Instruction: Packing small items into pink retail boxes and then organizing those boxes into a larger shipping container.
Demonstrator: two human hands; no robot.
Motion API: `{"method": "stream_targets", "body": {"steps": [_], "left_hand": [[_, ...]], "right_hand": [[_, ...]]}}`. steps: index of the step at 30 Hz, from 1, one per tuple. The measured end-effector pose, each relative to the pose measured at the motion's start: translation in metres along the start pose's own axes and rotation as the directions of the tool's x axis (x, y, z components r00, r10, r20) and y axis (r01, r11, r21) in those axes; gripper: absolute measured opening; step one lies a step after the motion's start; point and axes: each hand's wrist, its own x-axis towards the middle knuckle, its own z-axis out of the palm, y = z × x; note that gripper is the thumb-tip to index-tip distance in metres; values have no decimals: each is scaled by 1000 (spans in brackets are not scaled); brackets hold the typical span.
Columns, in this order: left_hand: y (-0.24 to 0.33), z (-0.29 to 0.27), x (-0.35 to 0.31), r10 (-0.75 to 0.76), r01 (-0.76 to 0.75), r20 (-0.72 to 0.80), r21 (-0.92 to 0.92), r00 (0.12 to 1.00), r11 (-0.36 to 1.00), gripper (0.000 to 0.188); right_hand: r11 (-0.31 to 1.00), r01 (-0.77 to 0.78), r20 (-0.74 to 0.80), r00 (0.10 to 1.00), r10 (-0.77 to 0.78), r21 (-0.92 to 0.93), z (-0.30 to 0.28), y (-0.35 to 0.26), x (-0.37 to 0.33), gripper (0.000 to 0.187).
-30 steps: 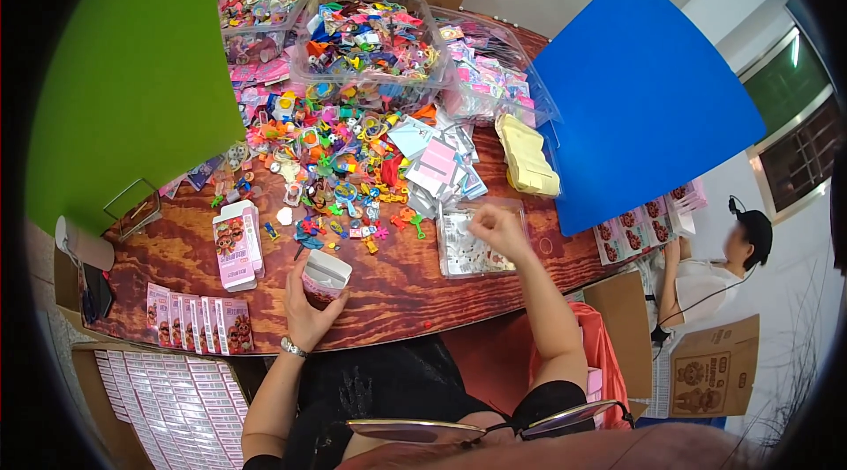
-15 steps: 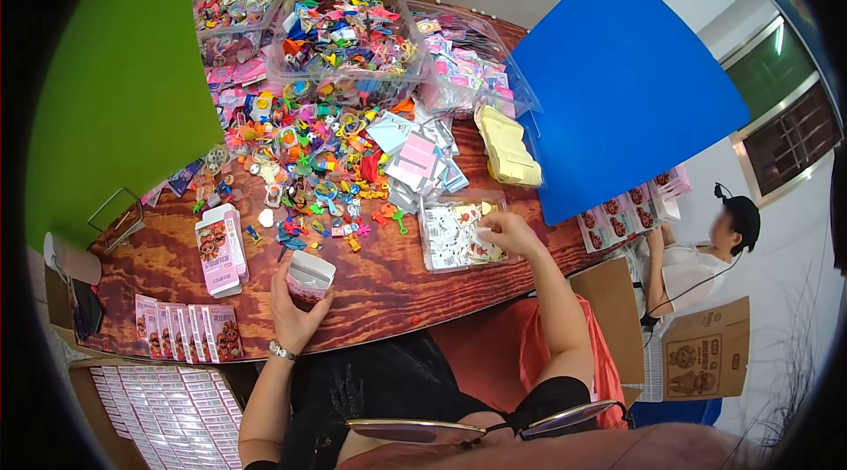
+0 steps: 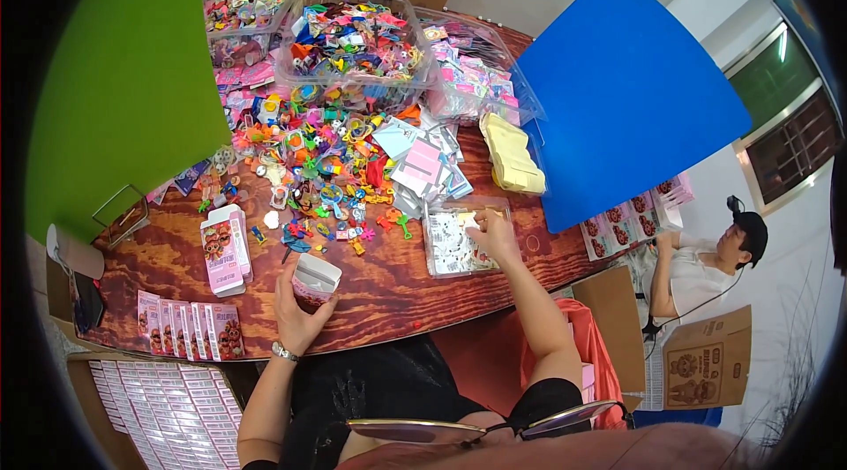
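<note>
My left hand (image 3: 302,318) is wrapped around a small pink box (image 3: 315,295) that stands with its top flaps raised, near the table's front edge. To the right, my right hand (image 3: 496,239) reaches into a shallow clear plastic tray (image 3: 430,260). White packets with dark and red prints (image 3: 451,239) lie in that tray. The right fingers are bent and pressed together over them; what they pinch is hidden. Flat pink boxes (image 3: 226,251) lie stacked left of the held box. A row of several pink boxes (image 3: 188,330) leans at the front left.
Small colourful toys (image 3: 331,161) are heaped mid-table before clear bins (image 3: 353,86). Loose cards (image 3: 419,165) and a yellow bundle (image 3: 512,157) lie behind the tray. A green panel (image 3: 123,90) and blue panel (image 3: 626,99) flank the table. Another person (image 3: 706,267) sits at right.
My right hand has shifted slightly left and lower over the packets. The left hand still holds the box in nearly the same place. The whole view has shifted a little.
</note>
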Motion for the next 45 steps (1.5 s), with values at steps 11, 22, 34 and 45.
{"method": "stream_targets", "body": {"steps": [11,22,34,45], "left_hand": [[7,1,8,39,-39,25,-2,999,999,83],[20,11,14,109,-98,-96,113,989,989,78],[1,9,3,169,-180,-217,-30,961,983,102],[1,4,3,187,-206,-159,-112,969,972,80]], "right_hand": [[935,231,35,968,-249,270,-25,-61,-5,14],[549,800,139,531,-836,243,36,-229,-73,19],[406,890,-190,444,-876,207,39,-219,-94,33],[521,728,18,574,-818,445,76,-206,-109,35]]}}
